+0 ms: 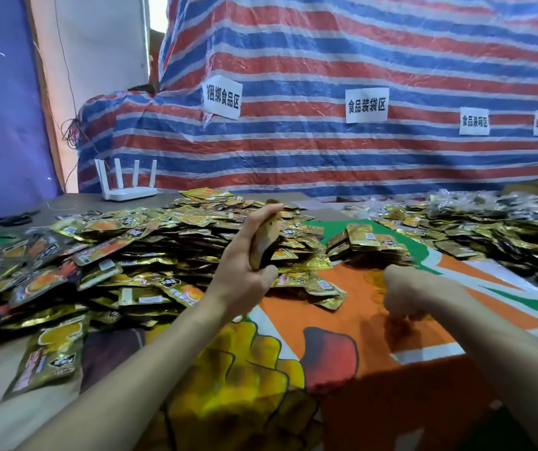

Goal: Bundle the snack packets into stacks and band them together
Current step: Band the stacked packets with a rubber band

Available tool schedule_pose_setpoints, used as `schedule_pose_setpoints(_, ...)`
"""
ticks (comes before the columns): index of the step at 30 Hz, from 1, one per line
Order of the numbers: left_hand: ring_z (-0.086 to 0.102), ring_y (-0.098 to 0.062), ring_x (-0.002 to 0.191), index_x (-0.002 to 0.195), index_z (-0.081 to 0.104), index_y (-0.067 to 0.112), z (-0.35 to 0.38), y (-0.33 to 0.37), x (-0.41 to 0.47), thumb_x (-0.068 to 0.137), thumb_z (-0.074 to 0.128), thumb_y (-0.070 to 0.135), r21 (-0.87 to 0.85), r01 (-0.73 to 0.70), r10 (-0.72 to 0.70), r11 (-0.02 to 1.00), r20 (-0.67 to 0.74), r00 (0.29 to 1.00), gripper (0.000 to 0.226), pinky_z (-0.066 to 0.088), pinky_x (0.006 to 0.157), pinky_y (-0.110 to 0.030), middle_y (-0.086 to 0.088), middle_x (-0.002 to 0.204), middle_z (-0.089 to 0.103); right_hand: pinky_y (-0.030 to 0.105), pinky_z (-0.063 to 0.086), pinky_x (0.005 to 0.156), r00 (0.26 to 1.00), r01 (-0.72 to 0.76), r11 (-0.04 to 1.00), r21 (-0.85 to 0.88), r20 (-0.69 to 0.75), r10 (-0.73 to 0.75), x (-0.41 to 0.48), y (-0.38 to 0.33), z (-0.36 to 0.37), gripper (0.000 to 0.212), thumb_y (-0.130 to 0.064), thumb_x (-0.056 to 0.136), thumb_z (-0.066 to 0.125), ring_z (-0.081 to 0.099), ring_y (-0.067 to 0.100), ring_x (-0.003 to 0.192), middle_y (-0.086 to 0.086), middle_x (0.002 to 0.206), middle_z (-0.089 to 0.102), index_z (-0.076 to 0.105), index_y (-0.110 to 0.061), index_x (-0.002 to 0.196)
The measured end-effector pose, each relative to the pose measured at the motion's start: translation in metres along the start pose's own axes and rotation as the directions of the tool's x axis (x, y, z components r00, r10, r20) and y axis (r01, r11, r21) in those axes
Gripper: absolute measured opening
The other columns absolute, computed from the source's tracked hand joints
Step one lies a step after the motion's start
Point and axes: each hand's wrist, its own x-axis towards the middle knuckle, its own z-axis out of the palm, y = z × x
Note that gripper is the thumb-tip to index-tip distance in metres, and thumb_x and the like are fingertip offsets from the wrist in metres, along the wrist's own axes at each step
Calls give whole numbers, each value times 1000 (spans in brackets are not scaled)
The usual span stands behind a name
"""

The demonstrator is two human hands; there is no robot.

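The left hand [244, 265] grips a stack [265, 245] of packets, thumb on one side, fingers curled round the other, with the loose pile [114, 255] at 9 o'clock. The right hand [404, 294], at 3 o'clock, curls its fingers down to the cloth [293, 317]; I cannot tell if they hold something.

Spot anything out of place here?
One snack packet strays from the main heap at the near left, lying apart from the rest. A white router sits behind the heap. Nothing looks torn.
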Motion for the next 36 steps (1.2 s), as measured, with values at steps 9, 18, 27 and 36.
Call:
schedule_pose_setpoints(9,43,-14,62,133,55,28,-7,-3,3,68,50,-2,-185,171,-192,968,-99,976,72,39,51,-24,1,74,42,33,46,59,955,-17,989,148,-290,59,9,-1,-5,6,-7,88,54,59,26,77,6,79,55,50,-10,87)
schedule_pose_setpoints(18,42,-15,59,134,58,29,-36,-13,1,57,45,-4,-605,398,-479,689,32,877,84,37,51,-28,-22,110,63,32,45,52,927,295,742,602,-367,-71,18,-46,-13,14,-7,89,63,59,22,67,23,92,70,71,2,82)
schedule_pose_setpoints(27,41,-13,59,119,64,0,-71,-39,-6,46,57,2,-670,599,-641,438,234,731,73,32,56,-27,-17,123,44,21,41,53,862,350,30,936,-310,-401,22,-141,3,8,-14,89,74,53,8,64,-4,72,62,76,-14,82)
schedule_pose_setpoints(36,43,-14,60,90,41,9,-92,-41,-7,47,56,-2,-809,519,-575,276,293,764,47,39,54,-26,-5,75,46,20,34,52,787,314,-196,929,-370,-494,33,-174,26,14,-3,83,70,47,11,61,1,67,54,70,-13,73)
